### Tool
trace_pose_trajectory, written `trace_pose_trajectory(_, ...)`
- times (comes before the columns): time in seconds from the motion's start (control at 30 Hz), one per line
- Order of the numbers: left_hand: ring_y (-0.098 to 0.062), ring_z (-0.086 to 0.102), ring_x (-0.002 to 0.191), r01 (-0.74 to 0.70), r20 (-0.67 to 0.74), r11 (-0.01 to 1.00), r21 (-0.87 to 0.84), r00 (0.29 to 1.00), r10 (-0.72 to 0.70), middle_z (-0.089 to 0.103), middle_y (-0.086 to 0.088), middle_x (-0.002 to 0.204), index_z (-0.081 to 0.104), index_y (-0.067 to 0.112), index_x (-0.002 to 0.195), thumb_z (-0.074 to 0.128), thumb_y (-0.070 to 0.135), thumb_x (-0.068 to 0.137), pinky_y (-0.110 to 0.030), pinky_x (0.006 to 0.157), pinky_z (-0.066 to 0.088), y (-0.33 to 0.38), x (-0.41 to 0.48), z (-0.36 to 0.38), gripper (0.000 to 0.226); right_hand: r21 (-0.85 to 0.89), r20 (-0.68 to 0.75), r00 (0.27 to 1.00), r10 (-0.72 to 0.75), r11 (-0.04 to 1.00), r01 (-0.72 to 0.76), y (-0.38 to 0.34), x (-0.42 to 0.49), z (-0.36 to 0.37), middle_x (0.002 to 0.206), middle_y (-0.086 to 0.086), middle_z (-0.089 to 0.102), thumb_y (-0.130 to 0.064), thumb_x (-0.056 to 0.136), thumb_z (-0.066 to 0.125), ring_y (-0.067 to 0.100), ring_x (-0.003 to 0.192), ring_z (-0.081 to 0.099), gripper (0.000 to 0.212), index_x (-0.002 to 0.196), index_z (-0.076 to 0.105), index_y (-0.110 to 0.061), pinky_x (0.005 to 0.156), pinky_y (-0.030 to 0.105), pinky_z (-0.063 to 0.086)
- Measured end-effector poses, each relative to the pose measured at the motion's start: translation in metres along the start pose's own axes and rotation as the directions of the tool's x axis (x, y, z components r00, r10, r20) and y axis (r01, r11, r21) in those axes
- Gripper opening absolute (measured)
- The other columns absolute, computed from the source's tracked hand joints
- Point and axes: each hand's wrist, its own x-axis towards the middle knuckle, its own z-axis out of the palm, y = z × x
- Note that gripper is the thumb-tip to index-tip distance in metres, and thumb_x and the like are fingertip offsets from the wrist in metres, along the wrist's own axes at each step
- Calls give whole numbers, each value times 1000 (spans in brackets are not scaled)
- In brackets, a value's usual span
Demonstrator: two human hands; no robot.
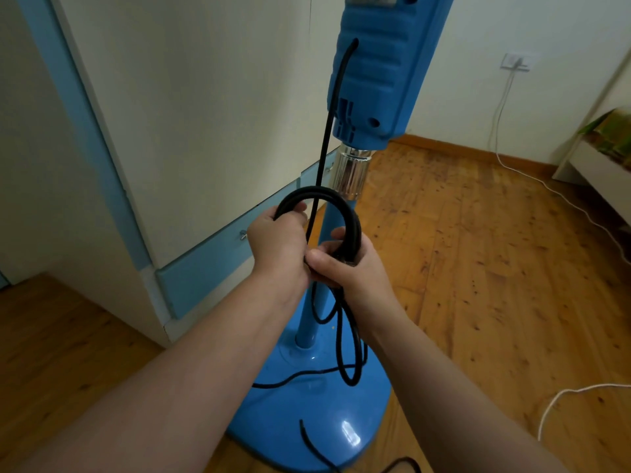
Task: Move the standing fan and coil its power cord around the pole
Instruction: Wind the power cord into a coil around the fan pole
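Observation:
A blue standing fan stands in front of me, its control housing [372, 73] at the top, a chrome collar [351, 175] below it, and the blue pole [312, 312] running down to the glossy base [307, 428]. The black power cord [326, 138] leaves the housing and hangs down into a bundle of loops [353, 220] beside the pole. My left hand [276, 247] grips the loops' left side. My right hand [348, 268] grips their lower right. Slack cord [345, 353] dangles to the base and trails off at the bottom edge.
A cream and blue cabinet [191, 131] stands close on the left. The floor [495, 268] is wooden. A white cable [560, 196] runs from a wall socket [515, 61] across the floor on the right. A white furniture edge [597, 172] sits at far right.

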Motion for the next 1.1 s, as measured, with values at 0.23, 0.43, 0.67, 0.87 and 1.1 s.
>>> trace_pose_trajectory(0.23, -18, 52, 52, 328, 69, 920, -216, 945, -320, 44, -8, 66, 58, 12, 80, 47, 4, 89, -37, 51, 54, -2, -3, 2, 16, -196, -29, 977, -213, 959, 204, -10, -2, 1, 75, -5, 58, -16, 68, 77, 3, 69, 57, 38, 98, 54, -23, 60, 13, 46)
trace_pose_trajectory(0.43, -36, 62, 78, 416, 129, 874, -252, 909, -396, 58, -20, 83, 59, 11, 83, 46, -9, 80, -45, 70, 54, -8, -13, 4, 24, -280, -222, 950, -221, 947, 155, -6, -1, 3, 68, -6, 52, -29, 70, 74, 8, 64, 52, 24, 77, 52, -22, 55, 20, 46)
trace_pose_trajectory(0.67, -7, 41, 28, 391, 267, 909, -145, 900, -345, 42, 2, 34, 58, 8, 81, 47, 0, 87, -20, 43, 46, -14, -14, 5, 15, -336, -243, 957, -160, 939, 72, -14, 7, -10, 49, -14, 42, -10, 69, 65, 0, 41, 37, 25, 63, 44, -22, 41, 16, 34)
trace_pose_trajectory(0.87, -18, 56, 80, -298, 445, 828, 474, 893, 67, 58, -2, 81, 60, 18, 86, 56, 2, 79, -34, 77, 48, -1, 4, -4, 18, -616, -131, 982, -135, 787, 26, -28, 15, -31, 54, -5, 40, -10, 70, 63, 2, 38, 38, 23, 63, 42, -17, 36, 13, 30)
trace_pose_trajectory(1.1, -10, 59, 75, -836, 858, 279, 472, 509, 72, 65, 2, 79, 65, 21, 87, 42, 65, 79, -31, 69, 48, 13, 0, -7, 50, -798, 220, 975, 24, 579, 166, -25, 11, -23, 64, -3, 55, -9, 69, 64, 0, 47, 50, 19, 84, 55, -17, 40, 16, 38)
